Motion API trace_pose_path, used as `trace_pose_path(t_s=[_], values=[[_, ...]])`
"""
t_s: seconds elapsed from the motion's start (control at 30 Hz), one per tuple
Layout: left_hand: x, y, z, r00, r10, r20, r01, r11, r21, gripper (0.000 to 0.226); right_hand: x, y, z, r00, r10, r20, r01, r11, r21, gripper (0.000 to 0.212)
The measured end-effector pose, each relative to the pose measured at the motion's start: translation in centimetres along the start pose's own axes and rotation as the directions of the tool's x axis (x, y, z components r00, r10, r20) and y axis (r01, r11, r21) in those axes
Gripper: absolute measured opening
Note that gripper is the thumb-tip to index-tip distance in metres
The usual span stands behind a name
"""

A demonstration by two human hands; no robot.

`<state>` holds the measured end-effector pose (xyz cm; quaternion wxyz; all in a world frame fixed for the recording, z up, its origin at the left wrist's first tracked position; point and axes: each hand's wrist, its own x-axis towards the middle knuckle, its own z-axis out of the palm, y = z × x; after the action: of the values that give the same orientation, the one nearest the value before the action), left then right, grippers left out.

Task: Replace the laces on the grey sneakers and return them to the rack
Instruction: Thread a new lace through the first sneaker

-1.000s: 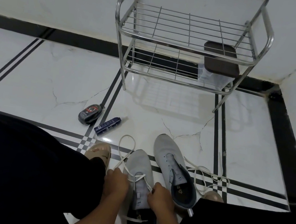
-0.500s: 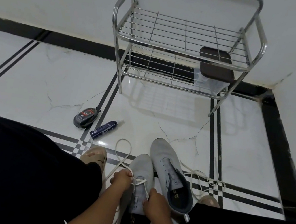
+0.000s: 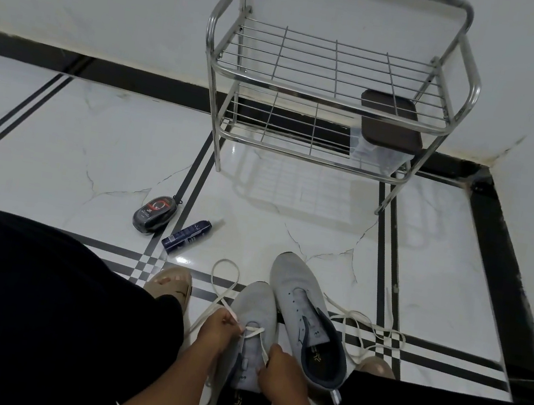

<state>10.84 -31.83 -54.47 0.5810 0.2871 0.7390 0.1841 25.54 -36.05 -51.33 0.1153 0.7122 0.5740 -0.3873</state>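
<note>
Two grey sneakers lie on the floor between my legs. The near sneaker [image 3: 255, 308] has a white lace [image 3: 226, 270] partly threaded through its front eyelets. My left hand [image 3: 219, 328] pinches one strand of that lace at the sneaker's left side. My right hand [image 3: 279, 365] grips the other strand over the tongue. The far sneaker [image 3: 300, 297] lies just to the right with bare eyelets. A second white lace [image 3: 362, 331] lies loose on the floor beside it. The metal rack [image 3: 330, 94] stands against the wall ahead.
A dark-lidded plastic container [image 3: 385, 130] sits on the rack's lower shelf at the right. A black shoe-polish sponge [image 3: 154, 213] and a small blue bottle [image 3: 186, 237] lie on the tiles to the left. My feet in sandals flank the sneakers.
The view has tilted down a little, so the rack sits lower in the frame. My left hand has moved forward along the sneaker, drawing the lace tighter across the front eyelets.
</note>
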Motion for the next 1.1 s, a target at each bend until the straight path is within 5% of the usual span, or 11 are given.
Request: trace_pose_path(t_s=[0.4, 0.57, 0.73, 0.8, 0.9, 1.0, 1.1], values=[[-0.6, 0.4, -0.2, 0.968, -0.043, -0.249, -0.033, 0.955, -0.294, 0.021, 0.1, -0.2, -0.1, 1.0, 0.016, 0.013, -0.016, 0.998, 0.057, 0.017], [-1.9, 3.0, -1.7, 0.92, 0.065, -0.386, -0.103, 0.992, -0.079, 0.026, -0.1, -0.5, -0.7, 0.999, 0.018, 0.039, -0.021, 0.997, 0.073, 0.024], [-4.1, 6.3, -2.9, 0.893, 0.235, -0.384, -0.217, 0.972, 0.09, 0.04, -0.4, -1.0, -2.2, 0.993, 0.051, 0.103, -0.063, 0.991, 0.115, 0.039], [-5.5, 8.4, -3.5, 0.868, 0.309, -0.388, -0.285, 0.951, 0.119, 0.042, -0.4, -1.9, -3.9, 0.996, 0.059, 0.065, -0.072, 0.973, 0.219, 0.029], [-7.0, 11.6, -4.1, 0.853, 0.432, -0.294, -0.391, 0.901, 0.19, 0.042, -0.1, -3.7, -7.4, 0.985, 0.086, -0.15, 0.0, 0.868, 0.496, 0.033], [-7.7, 14.3, -4.5, 0.865, 0.49, -0.107, -0.483, 0.871, 0.088, 0.036, -0.3, -5.3, -11.0, 0.975, 0.088, -0.204, 0.126, 0.535, 0.836, 0.019], [-8.5, 15.9, -4.6, 0.862, 0.498, -0.095, -0.505, 0.859, -0.08, 0.012, -1.0, -5.9, -12.6, 0.966, -0.117, -0.23, 0.255, 0.57, 0.781, 0.011]])
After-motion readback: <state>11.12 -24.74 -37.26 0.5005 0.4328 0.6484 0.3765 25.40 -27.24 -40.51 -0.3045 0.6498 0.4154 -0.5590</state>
